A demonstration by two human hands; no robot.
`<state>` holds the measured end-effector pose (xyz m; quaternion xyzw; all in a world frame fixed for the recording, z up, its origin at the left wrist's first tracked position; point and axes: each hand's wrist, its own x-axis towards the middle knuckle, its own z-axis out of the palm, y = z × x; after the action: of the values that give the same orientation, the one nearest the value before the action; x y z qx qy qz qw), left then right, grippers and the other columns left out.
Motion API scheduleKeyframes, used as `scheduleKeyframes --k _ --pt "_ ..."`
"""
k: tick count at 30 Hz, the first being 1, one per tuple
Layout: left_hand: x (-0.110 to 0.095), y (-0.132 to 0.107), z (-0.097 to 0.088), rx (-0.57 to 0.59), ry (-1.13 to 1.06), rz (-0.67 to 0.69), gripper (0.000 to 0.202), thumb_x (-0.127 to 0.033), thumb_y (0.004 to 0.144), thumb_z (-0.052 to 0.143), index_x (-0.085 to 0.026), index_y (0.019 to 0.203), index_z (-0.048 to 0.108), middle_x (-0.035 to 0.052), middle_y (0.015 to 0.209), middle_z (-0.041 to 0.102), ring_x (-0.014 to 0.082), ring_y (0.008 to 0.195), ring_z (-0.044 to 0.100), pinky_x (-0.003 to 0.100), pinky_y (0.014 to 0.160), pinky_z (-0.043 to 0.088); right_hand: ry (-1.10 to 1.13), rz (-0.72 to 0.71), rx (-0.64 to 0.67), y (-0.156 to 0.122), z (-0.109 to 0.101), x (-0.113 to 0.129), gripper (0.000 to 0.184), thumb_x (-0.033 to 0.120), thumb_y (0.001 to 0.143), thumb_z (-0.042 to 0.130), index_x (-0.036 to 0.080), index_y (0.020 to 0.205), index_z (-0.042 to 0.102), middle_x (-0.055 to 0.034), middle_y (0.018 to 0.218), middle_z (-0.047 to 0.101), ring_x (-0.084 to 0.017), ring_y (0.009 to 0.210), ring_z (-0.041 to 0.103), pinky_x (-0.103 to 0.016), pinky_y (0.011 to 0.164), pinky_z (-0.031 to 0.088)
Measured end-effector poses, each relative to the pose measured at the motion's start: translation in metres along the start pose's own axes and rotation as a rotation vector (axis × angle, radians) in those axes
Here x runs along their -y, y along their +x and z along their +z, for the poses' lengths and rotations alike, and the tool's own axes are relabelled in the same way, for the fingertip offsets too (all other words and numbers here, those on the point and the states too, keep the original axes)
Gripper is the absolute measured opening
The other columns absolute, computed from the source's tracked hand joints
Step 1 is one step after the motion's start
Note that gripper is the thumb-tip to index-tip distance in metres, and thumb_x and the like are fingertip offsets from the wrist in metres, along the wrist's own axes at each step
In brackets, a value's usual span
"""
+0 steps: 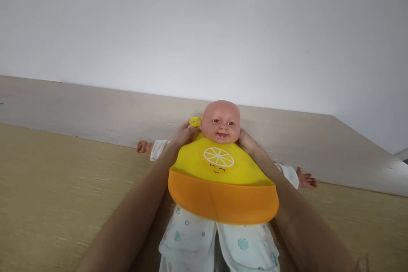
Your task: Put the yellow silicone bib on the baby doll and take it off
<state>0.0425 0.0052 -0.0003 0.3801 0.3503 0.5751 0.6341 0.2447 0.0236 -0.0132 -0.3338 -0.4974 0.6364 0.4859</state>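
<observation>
Bib (221, 187) is spread over the chest of a doll (221, 121), which is laid on a table (63, 187) with its head toward the top of the frame and its long axis running up the frame, slightly tilted. A yellow strap tab (195, 122) is touched by the left hand (182, 134); the right hand (247, 141) is pressed against the bib's far top edge. Whether either hand is clenched cannot be told.
</observation>
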Motion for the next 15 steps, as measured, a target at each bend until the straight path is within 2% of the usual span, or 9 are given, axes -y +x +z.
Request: scheduleKeyframes --k 6,11,15 --pt "0.002 0.010 -0.005 -0.023 -0.080 -0.051 0.021 -0.016 0.056 0.068 -0.016 0.075 0.059 -0.0030 0.062 0.062 0.0116 0.058 0.058 0.024 0.060 0.044 0.017 0.034 -0.027 -0.003 0.004 0.003 0.020 0.023 0.056 0.066 0.019 0.076 0.069 -0.0054 0.082 0.073 -0.027 0.092 0.064 -0.039 0.081 0.051" --pt "0.003 0.013 -0.009 -0.058 -0.075 -0.078 0.014 -0.022 0.062 0.069 -0.016 0.065 0.057 -0.0041 0.052 0.057 0.0094 0.049 0.051 0.023 0.053 0.039 -0.010 0.052 -0.031 0.000 0.002 0.002 0.021 0.024 0.057 0.067 0.020 0.077 0.069 -0.0053 0.086 0.073 -0.027 0.093 0.064 -0.039 0.084 0.050" --pt "0.003 0.011 -0.008 -0.043 -0.058 -0.065 0.015 -0.022 0.060 0.072 -0.015 0.065 0.060 -0.0023 0.054 0.059 0.0108 0.051 0.053 0.024 0.053 0.038 -0.006 0.001 -0.068 -0.003 0.003 0.004 0.024 0.025 0.059 0.067 0.021 0.082 0.069 -0.0033 0.091 0.072 -0.025 0.098 0.062 -0.037 0.088 0.048"
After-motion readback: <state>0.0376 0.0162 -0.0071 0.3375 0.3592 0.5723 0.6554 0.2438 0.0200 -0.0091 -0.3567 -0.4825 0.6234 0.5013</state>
